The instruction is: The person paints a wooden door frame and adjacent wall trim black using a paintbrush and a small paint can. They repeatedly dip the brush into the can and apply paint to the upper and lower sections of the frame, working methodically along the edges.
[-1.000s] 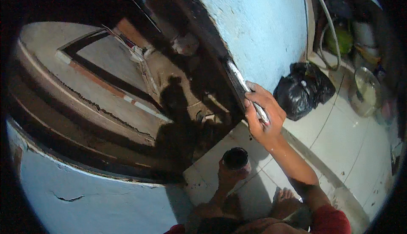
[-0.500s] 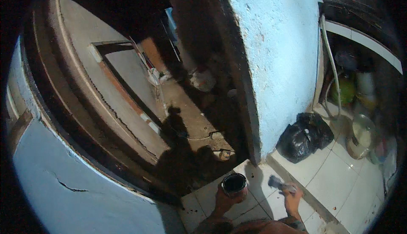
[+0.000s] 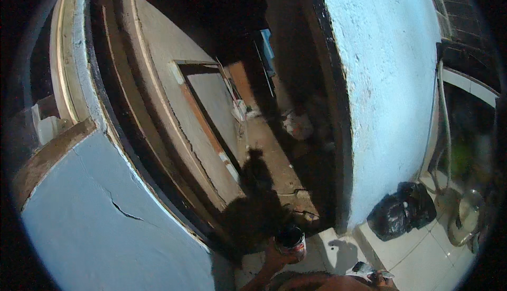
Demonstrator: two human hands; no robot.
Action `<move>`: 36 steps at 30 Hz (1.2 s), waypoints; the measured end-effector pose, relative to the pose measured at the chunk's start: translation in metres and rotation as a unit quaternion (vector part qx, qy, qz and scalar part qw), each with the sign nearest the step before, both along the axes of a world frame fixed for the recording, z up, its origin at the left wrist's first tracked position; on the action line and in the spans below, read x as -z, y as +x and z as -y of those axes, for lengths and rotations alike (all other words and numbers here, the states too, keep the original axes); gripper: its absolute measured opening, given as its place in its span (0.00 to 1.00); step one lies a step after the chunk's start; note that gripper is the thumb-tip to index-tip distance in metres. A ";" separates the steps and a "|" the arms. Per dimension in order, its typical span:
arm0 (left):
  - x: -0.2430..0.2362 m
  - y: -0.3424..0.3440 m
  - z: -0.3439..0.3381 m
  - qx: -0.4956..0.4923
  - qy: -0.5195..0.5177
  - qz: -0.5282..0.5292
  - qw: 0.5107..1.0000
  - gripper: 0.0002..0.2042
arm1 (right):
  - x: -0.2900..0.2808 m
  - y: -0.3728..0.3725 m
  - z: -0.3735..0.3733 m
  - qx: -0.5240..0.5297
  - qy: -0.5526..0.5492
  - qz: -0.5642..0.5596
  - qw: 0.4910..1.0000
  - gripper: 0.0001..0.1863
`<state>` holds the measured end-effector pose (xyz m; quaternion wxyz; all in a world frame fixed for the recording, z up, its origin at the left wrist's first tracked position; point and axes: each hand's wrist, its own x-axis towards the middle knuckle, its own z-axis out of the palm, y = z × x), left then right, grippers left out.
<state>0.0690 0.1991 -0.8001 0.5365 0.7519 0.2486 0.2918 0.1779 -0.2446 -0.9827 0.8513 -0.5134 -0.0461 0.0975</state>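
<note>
Left hand curls round a can, right hand low, gripping a brush

An open, round can sits low in the frame, just right of centre, its mouth facing up with a dark inside and rim; the side shows pale and reddish patches. The left hand grips it. Near the lower edge, farther right, a dark-tipped, whitish brush lies slantwise in the right hand, its details blurred.
</note>
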 end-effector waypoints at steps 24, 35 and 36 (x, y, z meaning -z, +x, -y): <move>-0.147 0.067 0.020 0.208 -0.075 0.174 0.959 0.47 | -0.448 0.064 -0.144 0.148 -0.131 0.251 0.948 0.15; -0.184 0.043 0.056 0.226 -0.066 0.158 0.959 0.50 | -0.586 0.110 -0.326 0.202 -0.630 0.732 0.164 0.24; -0.181 0.041 0.054 0.218 -0.063 0.120 0.967 0.51 | -0.573 0.110 -0.332 0.169 -0.683 0.686 0.185 0.24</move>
